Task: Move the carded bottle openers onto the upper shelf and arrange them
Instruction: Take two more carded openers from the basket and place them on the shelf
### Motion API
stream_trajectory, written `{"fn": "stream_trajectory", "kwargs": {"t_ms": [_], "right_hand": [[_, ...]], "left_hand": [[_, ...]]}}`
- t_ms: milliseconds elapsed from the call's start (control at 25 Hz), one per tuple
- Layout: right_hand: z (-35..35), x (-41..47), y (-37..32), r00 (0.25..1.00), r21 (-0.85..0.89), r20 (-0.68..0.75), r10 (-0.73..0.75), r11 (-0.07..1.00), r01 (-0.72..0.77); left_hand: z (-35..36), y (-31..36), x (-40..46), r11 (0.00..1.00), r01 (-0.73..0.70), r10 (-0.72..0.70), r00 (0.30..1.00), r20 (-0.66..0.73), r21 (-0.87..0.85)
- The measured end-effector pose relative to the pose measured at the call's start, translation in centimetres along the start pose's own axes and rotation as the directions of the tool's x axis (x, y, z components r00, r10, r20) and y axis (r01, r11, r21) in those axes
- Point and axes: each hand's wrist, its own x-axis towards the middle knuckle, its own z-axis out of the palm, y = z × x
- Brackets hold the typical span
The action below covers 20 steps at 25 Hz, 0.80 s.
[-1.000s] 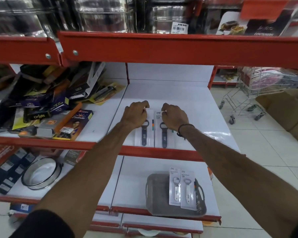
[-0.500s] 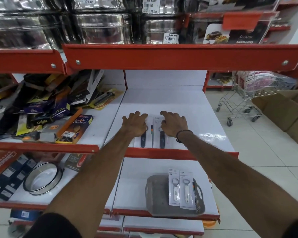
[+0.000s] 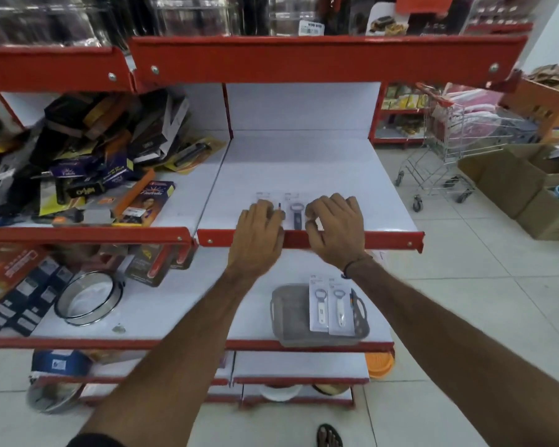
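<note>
Two carded dark bottle openers lie side by side near the front of the white upper shelf (image 3: 304,162). The right dark opener (image 3: 296,215) shows between my hands. My left hand (image 3: 258,235) lies flat over the left dark opener's card (image 3: 263,196), hiding most of it. My right hand (image 3: 334,227) hovers just right of the cards, fingers curled and apart, holding nothing. On the shelf below, two white carded openers (image 3: 329,306) rest on a grey tray (image 3: 287,317).
Boxed goods (image 3: 94,162) are piled on the left half of the upper shelf. A red shelf edge (image 3: 304,59) overhangs above. A steel ring (image 3: 87,298) lies lower left. A shopping cart (image 3: 442,162) and cardboard boxes (image 3: 513,182) stand on the floor at right.
Both hands have drawn back toward the shelf's front lip, sliding the two dark cards closer to the edge. My right hand has come off its card.
</note>
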Motion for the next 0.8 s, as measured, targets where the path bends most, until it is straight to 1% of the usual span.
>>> {"fn": "stream_trajectory", "kwargs": {"t_ms": [40,120,160,200,240,280,360,400,440,520,560,600,640,680,720,760,800], "right_hand": [[-0.6,-2.1,-0.3,0.999,0.011,0.005,-0.039,0.999,0.039],[-1.2,-6.4,-0.4,0.994,0.023,0.087,-0.072,0.997,0.071],[-1.2,-8.6,-0.2,0.984,0.005,0.17,-0.049,0.999,0.048],[-1.0,-10.3,0.0,0.962,-0.03,0.274,0.01,1.0,-0.002],[-0.7,-11.7,0.5,0.915,-0.088,0.39,0.105,0.993,-0.076],[-0.1,-12.7,1.1,0.841,-0.164,0.494,0.219,0.974,-0.157],[1.4,-14.0,2.6,0.67,-0.265,0.628,0.395,0.918,-0.294],[2.2,-14.3,3.5,0.597,-0.281,0.672,0.438,0.897,-0.342],[3.2,-14.6,4.5,0.532,-0.288,0.71,0.461,0.88,-0.378],[5.6,-14.8,6.6,0.425,-0.292,0.776,0.466,0.863,-0.413],[6.8,-15.0,7.6,0.375,-0.291,0.807,0.457,0.86,-0.42],[8.0,-15.1,8.4,0.33,-0.292,0.832,0.447,0.857,-0.424],[9.4,-15.4,9.3,0.283,-0.299,0.852,0.44,0.854,-0.426],[10.5,-15.6,9.9,0.245,-0.308,0.866,0.435,0.852,-0.424],[11.4,-15.9,10.4,0.22,-0.313,0.876,0.429,0.853,-0.417],[12.2,-16.2,10.8,0.203,-0.311,0.884,0.42,0.855,-0.415],[12.8,-16.4,11.1,0.203,-0.304,0.887,0.415,0.855,-0.419]], "left_hand": [[0.4,1.0,-1.9,0.997,-0.069,0.069,0.998,-0.002,-0.041],[1.5,2.8,-5.6,0.98,-0.183,0.19,0.978,0.087,-0.083],[2.3,3.5,-7.2,0.97,-0.224,0.237,0.958,0.159,-0.097],[3.1,3.9,-8.6,0.964,-0.243,0.264,0.934,0.239,-0.112],[4.0,4.4,-9.7,0.963,-0.239,0.267,0.908,0.323,-0.123],[5.1,4.8,-10.4,0.97,-0.211,0.242,0.874,0.421,-0.12],[7.4,5.3,-11.1,0.99,-0.105,0.142,0.789,0.597,-0.097],[8.6,5.6,-11.2,0.996,-0.032,0.079,0.748,0.659,-0.083],[10.0,5.9,-10.9,0.993,0.077,0.01,0.714,0.7,-0.093],[12.7,6.3,-10.0,0.95,0.284,-0.094,0.658,0.747,-0.13],[14.2,6.4,-9.5,0.942,0.316,-0.117,0.631,0.767,-0.117],[15.8,6.5,-9.0,0.957,0.279,-0.115,0.623,0.774,-0.083],[17.5,6.5,-8.7,0.976,0.207,-0.083,0.643,0.761,-0.068],[18.9,6.6,-8.5,0.988,0.129,-0.028,0.679,0.734,-0.081],[19.6,6.6,-8.2,0.992,0.071,0.021,0.712,0.702,-0.102],[20.3,6.6,-8.0,0.993,0.041,0.047,0.718,0.695,-0.11],[20.9,6.6,-7.8,0.993,0.023,0.063,0.72,0.691,-0.113]]}}
